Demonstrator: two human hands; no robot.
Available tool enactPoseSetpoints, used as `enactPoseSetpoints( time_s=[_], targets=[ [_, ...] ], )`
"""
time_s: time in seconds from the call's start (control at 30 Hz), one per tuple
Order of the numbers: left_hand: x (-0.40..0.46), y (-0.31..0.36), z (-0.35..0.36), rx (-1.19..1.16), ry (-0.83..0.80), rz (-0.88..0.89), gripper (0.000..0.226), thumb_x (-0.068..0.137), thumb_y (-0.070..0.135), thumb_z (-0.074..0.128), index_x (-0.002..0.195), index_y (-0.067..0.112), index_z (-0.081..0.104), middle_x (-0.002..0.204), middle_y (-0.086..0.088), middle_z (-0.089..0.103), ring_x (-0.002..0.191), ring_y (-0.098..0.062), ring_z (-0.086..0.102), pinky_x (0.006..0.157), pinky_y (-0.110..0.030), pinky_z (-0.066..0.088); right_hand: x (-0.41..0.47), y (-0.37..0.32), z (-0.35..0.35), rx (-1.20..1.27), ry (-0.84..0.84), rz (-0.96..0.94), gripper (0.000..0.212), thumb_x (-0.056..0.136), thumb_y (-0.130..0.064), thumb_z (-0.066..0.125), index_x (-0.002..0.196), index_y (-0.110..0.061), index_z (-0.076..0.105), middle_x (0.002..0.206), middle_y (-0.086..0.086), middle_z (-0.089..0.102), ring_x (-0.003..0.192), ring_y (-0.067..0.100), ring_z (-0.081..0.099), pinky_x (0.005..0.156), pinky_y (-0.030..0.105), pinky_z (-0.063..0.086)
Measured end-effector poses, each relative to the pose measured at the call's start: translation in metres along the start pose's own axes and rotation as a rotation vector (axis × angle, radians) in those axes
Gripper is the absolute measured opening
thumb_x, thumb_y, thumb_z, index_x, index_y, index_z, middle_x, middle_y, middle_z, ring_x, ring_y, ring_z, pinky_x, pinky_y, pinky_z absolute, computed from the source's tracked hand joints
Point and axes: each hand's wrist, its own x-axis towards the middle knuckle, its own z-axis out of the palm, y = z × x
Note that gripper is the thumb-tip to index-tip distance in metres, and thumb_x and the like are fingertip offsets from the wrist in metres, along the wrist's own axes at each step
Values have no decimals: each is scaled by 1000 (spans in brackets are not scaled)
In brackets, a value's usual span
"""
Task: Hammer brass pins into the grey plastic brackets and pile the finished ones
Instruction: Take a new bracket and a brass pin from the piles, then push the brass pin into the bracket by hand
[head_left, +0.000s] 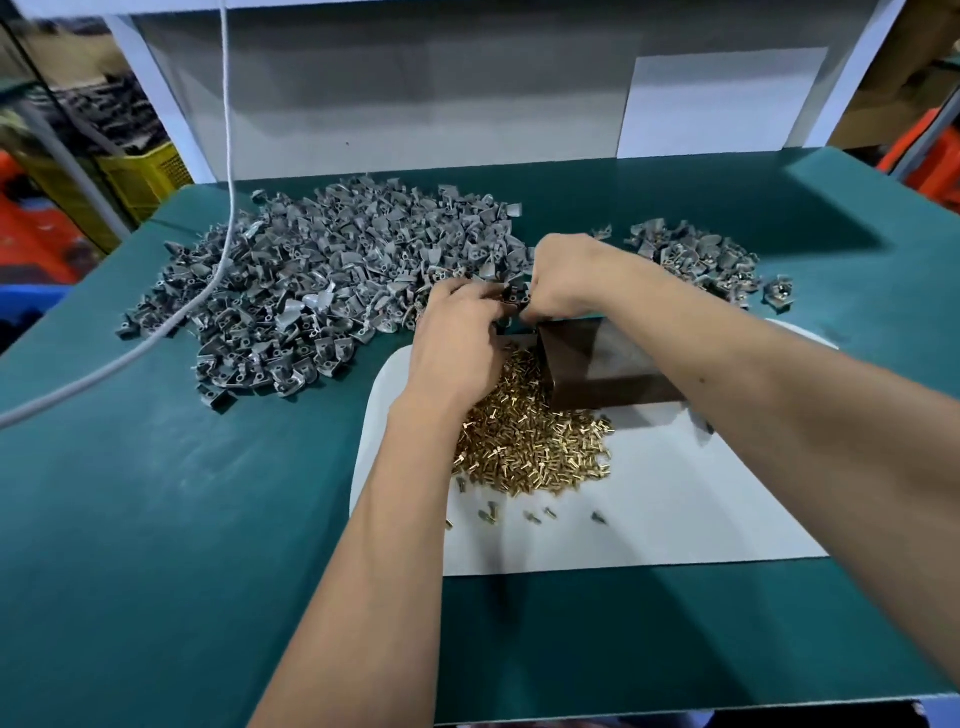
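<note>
A large heap of grey plastic brackets (332, 280) covers the left and middle of the green table. A smaller pile of brackets fitted with brass pins (696, 260) lies at the far right. Loose brass pins (530, 447) are heaped on a white sheet (675, 509). My left hand (457, 343) and my right hand (566, 280) meet above the pins, and both pinch one grey bracket (517, 296) between the fingertips. A dark metal block (602, 364) stands on the sheet just under my right forearm. No hammer is visible.
A white cord (208, 291) hangs from above and trails across the bracket heap to the left table edge. A white back panel (415, 93) closes off the far side. Yellow and orange crates (140, 176) stand beyond the table's left edge.
</note>
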Motion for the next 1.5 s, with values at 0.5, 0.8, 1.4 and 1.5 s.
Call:
enactPoseSetpoints(
  time_s=[0.5, 0.8, 1.4, 1.5],
  targets=[
    [-6, -4, -6, -230, 207, -271, 20, 86, 6, 73, 85, 25, 74, 106, 4, 66, 90, -17, 41, 101, -36, 38, 5, -6, 0, 67, -168, -17, 32, 90, -21, 78, 114, -1, 73, 114, 12, 73, 110, 27, 67, 97, 38, 54],
    [-4, -10, -2, -284, 213, -219, 18, 86, 6, 75, 81, 23, 75, 103, 11, 72, 106, -15, 40, 85, -29, 32, -36, 33, 14, 822, 247, -52, 8, 84, -7, 81, 79, -12, 77, 72, 5, 76, 69, 19, 73, 77, 37, 63],
    [-11, 49, -6, -1108, 195, -39, 34, 77, -4, 83, 108, 4, 70, 103, -9, 75, 87, -13, 71, 85, -26, 57, -98, 81, 40, 840, 585, -302, 18, 83, -12, 79, 95, -25, 78, 81, -10, 77, 81, 6, 74, 81, 26, 59],
    [-12, 50, -5, -1079, 176, 2, 32, 79, -5, 81, 106, 9, 71, 104, -6, 75, 87, -13, 74, 82, -24, 58, -98, 79, 41, 783, 618, -300, 11, 86, -12, 75, 90, -21, 79, 84, -9, 76, 82, 8, 73, 84, 34, 59]
  ],
)
